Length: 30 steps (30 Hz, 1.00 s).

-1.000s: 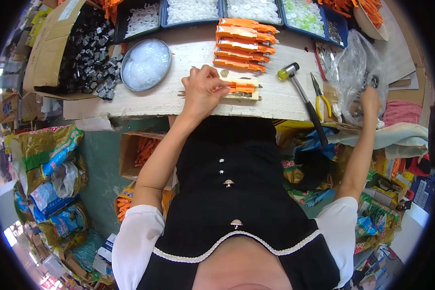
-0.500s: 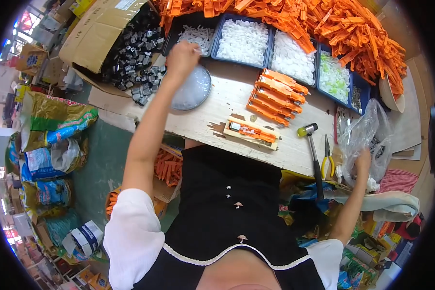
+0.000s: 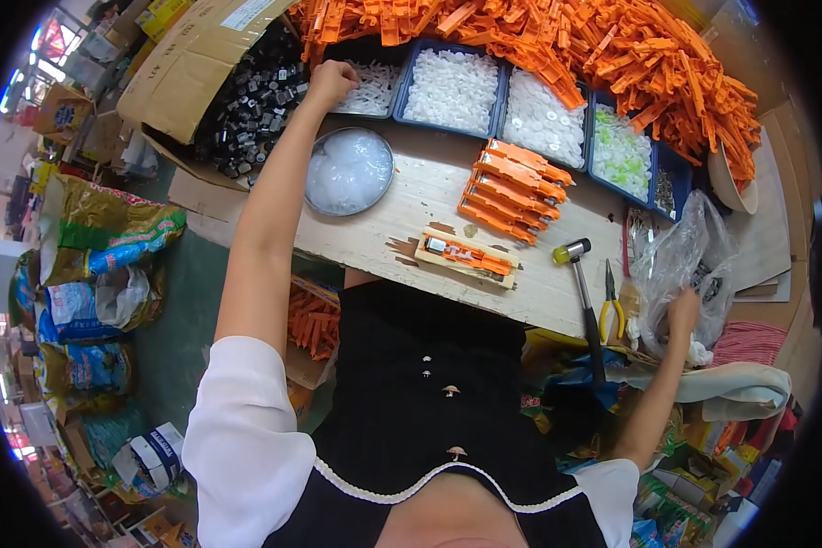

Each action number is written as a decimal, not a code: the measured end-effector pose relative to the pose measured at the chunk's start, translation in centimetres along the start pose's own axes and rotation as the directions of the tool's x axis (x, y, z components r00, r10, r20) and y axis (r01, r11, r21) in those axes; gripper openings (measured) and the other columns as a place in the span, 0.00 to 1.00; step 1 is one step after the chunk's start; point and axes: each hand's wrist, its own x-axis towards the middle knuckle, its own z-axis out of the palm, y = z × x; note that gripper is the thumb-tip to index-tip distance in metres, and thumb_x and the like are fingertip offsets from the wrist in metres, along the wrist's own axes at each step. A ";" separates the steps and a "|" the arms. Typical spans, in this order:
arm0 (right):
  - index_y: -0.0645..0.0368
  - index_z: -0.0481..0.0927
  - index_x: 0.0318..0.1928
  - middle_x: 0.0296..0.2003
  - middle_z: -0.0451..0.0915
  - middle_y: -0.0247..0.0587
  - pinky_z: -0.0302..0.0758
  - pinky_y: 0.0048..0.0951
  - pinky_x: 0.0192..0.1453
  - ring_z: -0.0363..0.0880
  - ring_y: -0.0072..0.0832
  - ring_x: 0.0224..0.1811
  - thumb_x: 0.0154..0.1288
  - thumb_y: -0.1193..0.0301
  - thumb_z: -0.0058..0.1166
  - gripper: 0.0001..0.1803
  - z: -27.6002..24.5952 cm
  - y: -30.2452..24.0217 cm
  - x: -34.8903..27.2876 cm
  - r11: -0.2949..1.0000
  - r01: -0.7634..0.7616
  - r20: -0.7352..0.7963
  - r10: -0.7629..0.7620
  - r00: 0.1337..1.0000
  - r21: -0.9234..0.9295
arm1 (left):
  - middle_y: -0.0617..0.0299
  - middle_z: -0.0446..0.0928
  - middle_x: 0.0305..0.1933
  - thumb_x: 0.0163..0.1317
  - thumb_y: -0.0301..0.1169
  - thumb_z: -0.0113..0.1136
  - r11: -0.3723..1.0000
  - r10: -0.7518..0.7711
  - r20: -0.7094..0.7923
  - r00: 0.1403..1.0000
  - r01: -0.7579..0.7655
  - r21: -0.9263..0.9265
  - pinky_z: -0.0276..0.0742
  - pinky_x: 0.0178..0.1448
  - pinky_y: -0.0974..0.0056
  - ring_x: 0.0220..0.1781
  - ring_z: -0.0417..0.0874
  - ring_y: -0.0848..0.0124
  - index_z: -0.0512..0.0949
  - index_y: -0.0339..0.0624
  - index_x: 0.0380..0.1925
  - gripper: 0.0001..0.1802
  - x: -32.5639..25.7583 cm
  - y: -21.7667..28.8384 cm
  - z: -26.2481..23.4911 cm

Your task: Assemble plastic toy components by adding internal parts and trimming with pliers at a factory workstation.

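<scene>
My left hand reaches over the left end of a dark tray of small whitish plastic pieces. Its fingers are bent together at the pieces, and whatever they pinch is hidden. At the right, my right hand has its fingers drawn together at a clear plastic bag with small dark metal parts inside; what its fingertips hold cannot be made out. Between the hands, a wooden fixture holds an orange plastic housing with a small silver-and-black part at its left end. Several orange housings stand in a row behind it.
A round dish of clear material sits below my left forearm. A carton spills black parts. Blue trays of white pieces line the back, below piled orange housings. A hammer and yellow-handled pliers lie near the right.
My left hand has moved left and away from me, from above the dish to the tray's left end. My right hand stays at the bag. The whole view has shifted slightly.
</scene>
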 end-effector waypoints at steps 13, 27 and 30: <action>0.64 0.75 0.35 0.35 0.76 0.58 0.69 0.45 0.44 0.73 0.53 0.42 0.51 0.74 0.49 0.10 0.8 0.8 -0.5 0.992 0.090 -0.046 -0.086 0.995 0.092 | 0.48 0.78 0.37 0.47 0.31 0.58 0.939 0.076 0.115 0.990 -0.110 0.326 0.73 0.46 0.54 0.42 0.78 0.53 0.80 0.43 0.30 0.09 -0.9 3.3 1.4; 0.66 0.75 0.37 0.36 0.75 0.62 0.68 0.45 0.45 0.72 0.55 0.41 0.49 0.77 0.41 0.14 1.6 0.1 -1.4 0.986 0.067 -0.044 -0.061 0.997 0.151 | 0.63 0.77 0.22 0.52 0.29 0.60 0.659 -0.167 0.006 0.986 0.116 -0.743 0.73 0.19 0.72 0.22 0.78 0.76 0.81 0.38 0.33 0.08 -1.2 0.7 0.5; 0.65 0.76 0.36 0.35 0.75 0.61 0.68 0.44 0.45 0.72 0.55 0.41 0.48 0.78 0.41 0.14 1.5 0.1 -2.0 0.984 0.087 -0.018 -0.085 0.996 0.157 | 0.62 0.77 0.24 0.54 0.25 0.58 0.450 -0.186 -0.025 0.982 0.063 -0.891 0.75 0.20 0.72 0.23 0.79 0.73 0.79 0.37 0.33 0.07 -1.5 0.9 0.8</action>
